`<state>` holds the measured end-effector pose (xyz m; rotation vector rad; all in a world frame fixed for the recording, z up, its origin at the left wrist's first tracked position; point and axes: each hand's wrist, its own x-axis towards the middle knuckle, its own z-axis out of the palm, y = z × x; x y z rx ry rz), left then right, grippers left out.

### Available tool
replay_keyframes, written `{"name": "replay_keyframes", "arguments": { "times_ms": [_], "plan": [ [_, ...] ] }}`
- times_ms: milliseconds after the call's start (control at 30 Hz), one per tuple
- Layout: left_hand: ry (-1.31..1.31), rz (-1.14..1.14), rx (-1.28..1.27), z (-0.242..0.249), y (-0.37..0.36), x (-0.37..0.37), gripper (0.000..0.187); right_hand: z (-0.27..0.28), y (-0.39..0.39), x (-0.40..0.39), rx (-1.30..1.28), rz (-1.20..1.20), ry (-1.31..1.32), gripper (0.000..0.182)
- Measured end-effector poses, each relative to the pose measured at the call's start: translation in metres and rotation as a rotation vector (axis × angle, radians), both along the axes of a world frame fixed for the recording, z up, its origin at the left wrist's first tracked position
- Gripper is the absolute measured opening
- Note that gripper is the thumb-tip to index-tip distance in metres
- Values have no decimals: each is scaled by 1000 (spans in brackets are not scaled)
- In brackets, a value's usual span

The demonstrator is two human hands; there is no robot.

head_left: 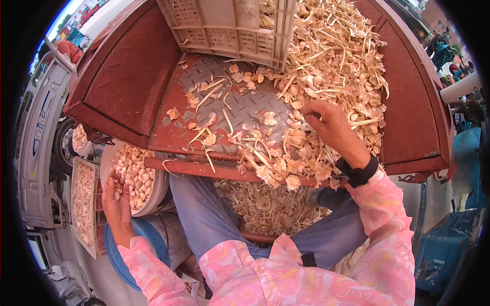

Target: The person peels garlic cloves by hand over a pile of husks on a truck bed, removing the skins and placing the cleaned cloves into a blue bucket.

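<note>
My left hand (pixel 118 203) is cupped at the near-left rim of a white bucket (pixel 160 191), with a few garlic cloves (pixel 118 193) resting in its curled fingers. Peeled-apart cloves (pixel 134 171) fill the bucket almost to the top. Over the red metal cart bed, my right hand (pixel 331 125), with a black band at the wrist, is closed, thumb and fingers curled together. What it pinches, if anything, is hidden. Just beneath and beside it spreads a heap of garlic (pixel 332 66) with cloves, dry stems and papery skins mixed together.
A slatted plastic crate (pixel 224 33) leans at the back of the cart bed (pixel 117 76). To the left are a crate of garlic (pixel 84 196) and a blue-rimmed drum (pixel 153 245). Stem scraps (pixel 270 206) lie between my legs. A grey vehicle (pixel 38 132) stands far left.
</note>
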<state>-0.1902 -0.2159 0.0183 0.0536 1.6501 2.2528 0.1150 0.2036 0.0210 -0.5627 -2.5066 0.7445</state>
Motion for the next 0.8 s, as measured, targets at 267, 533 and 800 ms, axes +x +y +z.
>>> {"name": "replay_keyframes", "arguments": {
  "times_ms": [267, 533, 800],
  "plan": [
    [587, -265, -422, 40, 109, 83, 24, -5, -9, -26, 509, 130, -268, 6],
    [1297, -767, -478, -12, 292, 172, 16, -7, 17, -2, -387, 7, -13, 12],
    [1198, -977, -773, -9, 300, 169, 21, -1, 30, -18, -193, 13, -100, 11]
  ]
}}
